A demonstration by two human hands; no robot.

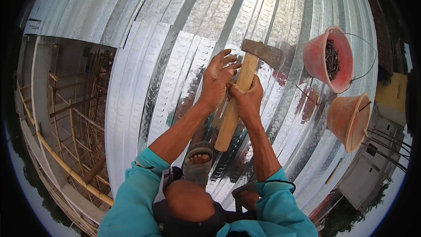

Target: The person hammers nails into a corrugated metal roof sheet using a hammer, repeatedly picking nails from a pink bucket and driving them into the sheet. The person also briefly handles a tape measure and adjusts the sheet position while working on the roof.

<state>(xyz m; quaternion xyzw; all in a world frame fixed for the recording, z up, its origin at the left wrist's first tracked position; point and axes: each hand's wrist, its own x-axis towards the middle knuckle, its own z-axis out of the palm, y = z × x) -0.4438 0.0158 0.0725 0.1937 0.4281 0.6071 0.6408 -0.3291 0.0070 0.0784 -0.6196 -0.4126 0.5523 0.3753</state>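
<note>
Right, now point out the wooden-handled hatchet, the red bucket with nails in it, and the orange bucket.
Hatchet [231, 115]: head view, on the handle below the right hand [250, 98].
Red bucket [314, 59]: head view, on its outer wall.
Orange bucket [343, 115]: head view, on its outer wall.

Roofing sheets [131, 75] span the frame's middle. At centre, a hatchet [247, 70] slants over them, head uppermost, handle running down and left behind the right grip [249, 98]; the left grip [213, 83] is just left of the handle. At right, a bucket [313, 57] containing nails [332, 59] sits above a second bucket [341, 116]. At far left, poles [70, 173] lie beyond the sheets' edge.
</note>
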